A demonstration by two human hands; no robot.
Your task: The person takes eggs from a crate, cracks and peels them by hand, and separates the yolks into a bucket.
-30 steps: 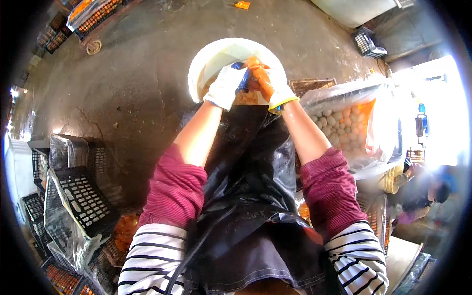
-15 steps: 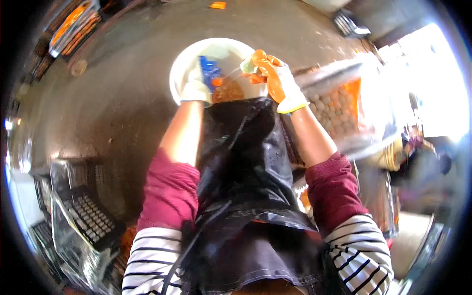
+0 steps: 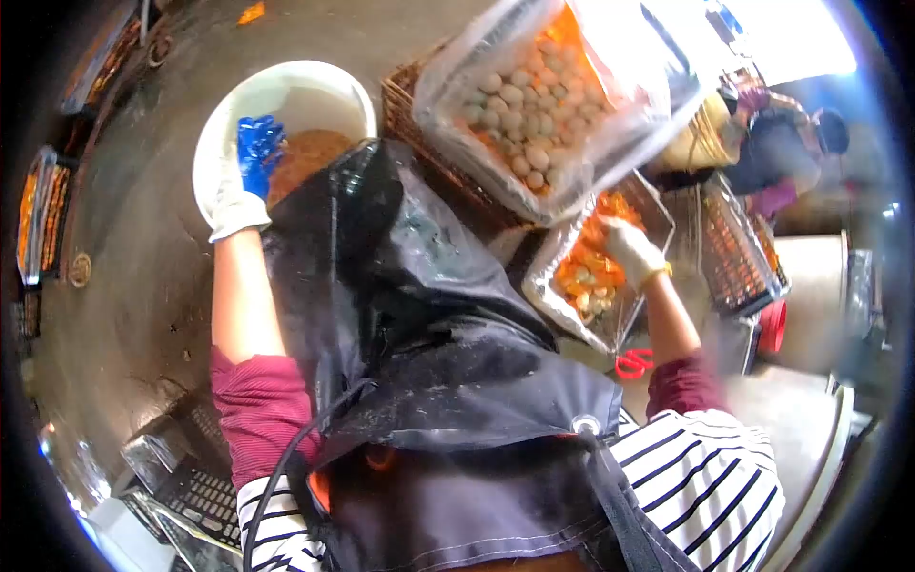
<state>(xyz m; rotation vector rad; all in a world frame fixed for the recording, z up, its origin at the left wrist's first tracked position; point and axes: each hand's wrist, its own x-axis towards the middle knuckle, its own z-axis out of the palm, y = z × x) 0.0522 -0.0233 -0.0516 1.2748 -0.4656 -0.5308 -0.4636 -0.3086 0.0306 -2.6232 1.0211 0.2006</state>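
Observation:
My left hand (image 3: 250, 172), in a white glove with a blue coating, is inside the white bucket (image 3: 359, 93). Its fingers look loosely apart, with nothing visible between them. Beside it, brownish-orange contents (image 3: 310, 157) lie in the bucket. Over at the right, my right hand (image 3: 637, 253), also gloved, reaches into a plastic-lined crate (image 3: 541, 276) of orange pieces and shell-like bits (image 3: 586, 272). Its fingers blend with the orange pieces, so their grip and anything in them are hidden.
A plastic-lined container (image 3: 448, 81) of pale round eggs (image 3: 534, 119) stands beyond the right-hand crate. Red scissor-like handles (image 3: 634, 363) lie near that crate. A person (image 3: 786, 143) is at the upper right, beside a black crate (image 3: 734, 253). More crates (image 3: 195, 496) stand at lower left.
The view has swung to the right. My right hand has left the bucket area, where it held a pale greenish object, and is now in the crate of orange pieces. My left hand stays in the bucket.

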